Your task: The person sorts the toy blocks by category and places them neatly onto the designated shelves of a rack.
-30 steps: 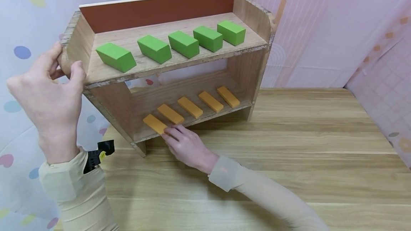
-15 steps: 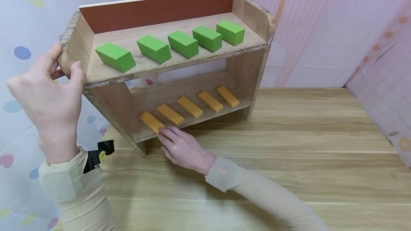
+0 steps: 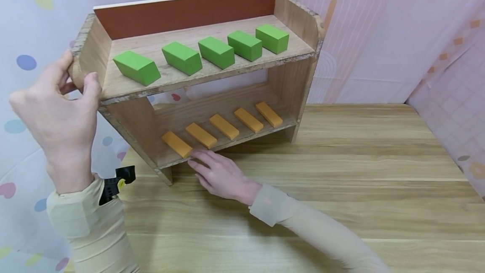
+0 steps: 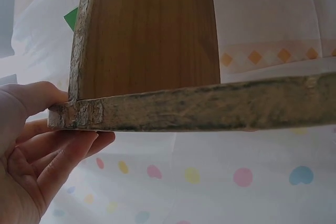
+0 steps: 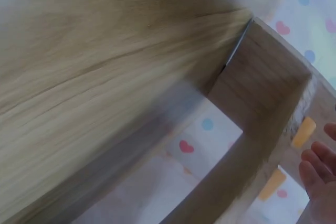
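Observation:
A small two-tier wooden shelf (image 3: 204, 81) stands tilted in the head view. My left hand (image 3: 62, 113) grips its left side panel near the top shelf, thumb on one side and fingers on the other, as the left wrist view of the panel (image 4: 147, 30) also shows. Five-like rows aside, several orange blocks (image 3: 224, 127) lie flat on the lower shelf. My right hand (image 3: 225, 176) is at the front edge, fingertips right by the near end of the leftmost orange block (image 3: 177, 144), fingers loosely bent. Several green blocks (image 3: 216, 52) line the upper shelf.
The shelf stands on a wood-grain table (image 3: 360, 172). Behind it hangs a patterned pink and white backdrop (image 3: 379, 45). A reddish-brown board (image 3: 189, 13) closes the back of the upper shelf. A black device (image 3: 117, 184) is strapped at the left wrist.
The leftmost orange block has slid left and back on the lower shelf. My right hand moved left with it, then slightly right off its end. My left hand keeps its grip.

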`<state>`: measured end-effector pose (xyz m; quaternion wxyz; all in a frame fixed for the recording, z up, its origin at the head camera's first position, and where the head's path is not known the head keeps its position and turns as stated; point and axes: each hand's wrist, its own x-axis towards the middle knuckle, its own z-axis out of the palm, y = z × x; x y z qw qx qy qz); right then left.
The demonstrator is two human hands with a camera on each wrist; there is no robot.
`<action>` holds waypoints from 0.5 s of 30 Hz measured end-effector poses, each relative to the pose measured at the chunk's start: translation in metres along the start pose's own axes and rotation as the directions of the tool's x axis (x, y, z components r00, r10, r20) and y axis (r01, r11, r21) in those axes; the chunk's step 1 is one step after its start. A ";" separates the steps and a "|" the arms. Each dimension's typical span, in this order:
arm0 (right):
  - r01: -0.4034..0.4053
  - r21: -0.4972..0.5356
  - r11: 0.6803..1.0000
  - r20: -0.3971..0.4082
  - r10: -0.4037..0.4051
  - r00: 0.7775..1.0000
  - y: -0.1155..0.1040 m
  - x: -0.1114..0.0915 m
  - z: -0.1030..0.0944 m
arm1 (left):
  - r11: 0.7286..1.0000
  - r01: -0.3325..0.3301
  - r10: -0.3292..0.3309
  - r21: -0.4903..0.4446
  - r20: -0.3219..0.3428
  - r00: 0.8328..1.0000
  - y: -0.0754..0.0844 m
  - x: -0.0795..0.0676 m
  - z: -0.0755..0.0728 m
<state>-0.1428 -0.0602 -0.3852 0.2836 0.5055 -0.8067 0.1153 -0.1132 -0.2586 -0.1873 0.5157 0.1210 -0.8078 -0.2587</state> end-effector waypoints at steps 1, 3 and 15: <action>-0.002 0.002 1.000 -0.012 0.002 1.000 0.002 -0.003 -0.002 | 1.000 0.001 -0.001 0.008 0.003 1.000 0.000 0.000 0.000; -0.013 0.011 1.000 -0.034 0.013 0.999 0.006 -0.010 -0.008 | 1.000 -0.005 0.005 0.011 0.006 1.000 0.001 -0.002 0.000; -0.055 0.150 0.987 -0.302 0.099 0.948 0.057 -0.065 -0.045 | 0.987 -0.158 0.139 -0.040 -0.304 0.942 0.027 -0.053 0.018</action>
